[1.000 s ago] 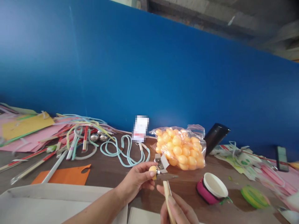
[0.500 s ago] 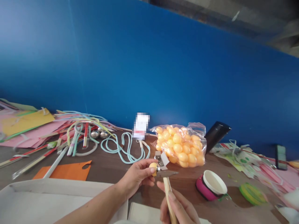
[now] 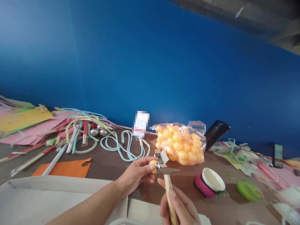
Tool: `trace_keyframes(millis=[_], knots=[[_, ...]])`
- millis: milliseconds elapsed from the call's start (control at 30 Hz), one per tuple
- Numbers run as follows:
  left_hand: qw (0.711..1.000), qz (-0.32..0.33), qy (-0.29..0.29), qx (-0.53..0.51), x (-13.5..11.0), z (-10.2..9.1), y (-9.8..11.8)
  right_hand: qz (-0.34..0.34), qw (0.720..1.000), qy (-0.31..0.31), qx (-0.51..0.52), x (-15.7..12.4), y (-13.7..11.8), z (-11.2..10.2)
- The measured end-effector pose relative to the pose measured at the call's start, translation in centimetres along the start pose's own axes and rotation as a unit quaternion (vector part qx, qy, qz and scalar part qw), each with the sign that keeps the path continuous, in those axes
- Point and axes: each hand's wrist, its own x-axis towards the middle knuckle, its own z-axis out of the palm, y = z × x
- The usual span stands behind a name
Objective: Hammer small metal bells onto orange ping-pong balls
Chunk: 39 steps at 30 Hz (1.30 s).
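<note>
My left hand point(image 3: 138, 171) pinches a small yellow ball point(image 3: 153, 166) between thumb and fingers. A shiny silvery piece sits against the ball's right side; its kind is too small to make out. My right hand point(image 3: 179, 204) is wrapped round the wooden handle of a hammer point(image 3: 169, 190). The hammer's narrow metal head lies level, with its left end at or touching the silvery piece. Just behind the ball stands a small open white box point(image 3: 164, 156) with small metal bits inside. A clear bag of orange-yellow balls point(image 3: 180, 145) lies beyond it.
At the right are a pink-and-white cup point(image 3: 211, 182), a green-yellow ring point(image 3: 249, 190), a black cylinder point(image 3: 217, 134) and a phone point(image 3: 277, 155). Blue cord point(image 3: 126, 153), silver balls point(image 3: 99, 131) and paper strips lie leftward. A white tray point(image 3: 56, 184) fills the front left.
The camera view has shifted slightly. Both hands keep their holds on the ball and the hammer, and the hammer head still meets the silvery piece.
</note>
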Motion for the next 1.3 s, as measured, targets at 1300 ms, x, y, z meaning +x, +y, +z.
trace_keyframes(millis=[1300], knots=[[0.999, -0.002, 0.035, 0.000, 0.29, -0.30, -0.24, -0.007, 0.999, -0.012, -0.040, 0.40, 0.53, 0.13]])
